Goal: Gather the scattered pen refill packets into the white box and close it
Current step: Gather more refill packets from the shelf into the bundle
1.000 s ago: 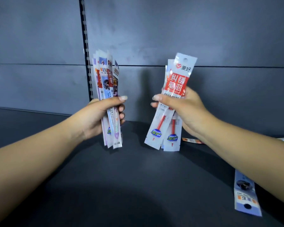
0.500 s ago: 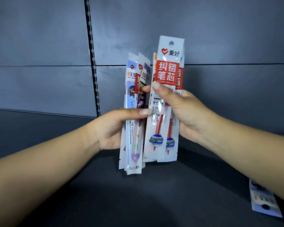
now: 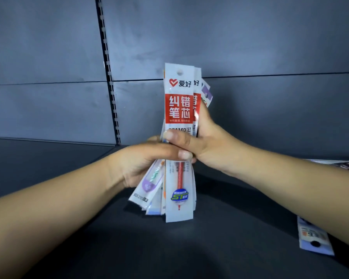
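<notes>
Both bundles, apart a moment ago, now meet as one upright stack of packets (image 3: 179, 141) above the middle of the dark shelf (image 3: 220, 248). Forearms reach in from both lower corners; the left hand (image 3: 147, 166) wraps the stack low, thumb across its front, and the right hand (image 3: 199, 141) clasps it just above (fingers closed tight). One loose packet (image 3: 312, 238) lies near the shelf's right edge; the near shelf lies bare.

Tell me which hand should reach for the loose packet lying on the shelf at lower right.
The right hand, probably. The loose packet lies under the right forearm, on that side of the shelf. The left hand already wraps the bundle of packets and could hold it alone.
</notes>
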